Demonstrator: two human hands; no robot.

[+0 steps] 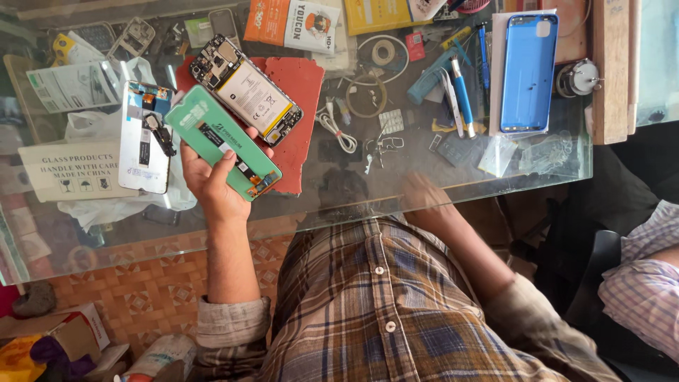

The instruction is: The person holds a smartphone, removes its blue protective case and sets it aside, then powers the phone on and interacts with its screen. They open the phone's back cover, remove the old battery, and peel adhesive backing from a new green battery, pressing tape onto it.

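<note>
Your left hand (212,180) grips a green screen module (223,141), thumb across its face and fingers (260,145) wrapped behind, so that it hangs tilted over the near edge of the glass worktop (453,177). Just beyond those fingers the opened phone (246,88) lies back-off on a red mat (300,85), its battery and boards bare; judged from this, the strip-down is done and the screen is not yet seated on the frame. To the outer side of the left hand a second panel (145,138) lies face down with its flex cable showing. Your right hand (424,201) sits at the worktop's near edge, blurred; whether its fingers are open or closed cannot be told, and nothing shows in them. Well beyond the right hand lie a blue back cover (529,71), blue-handled tools (461,92) and a white cable (338,131). Refitting and closing appear to remain.
</note>
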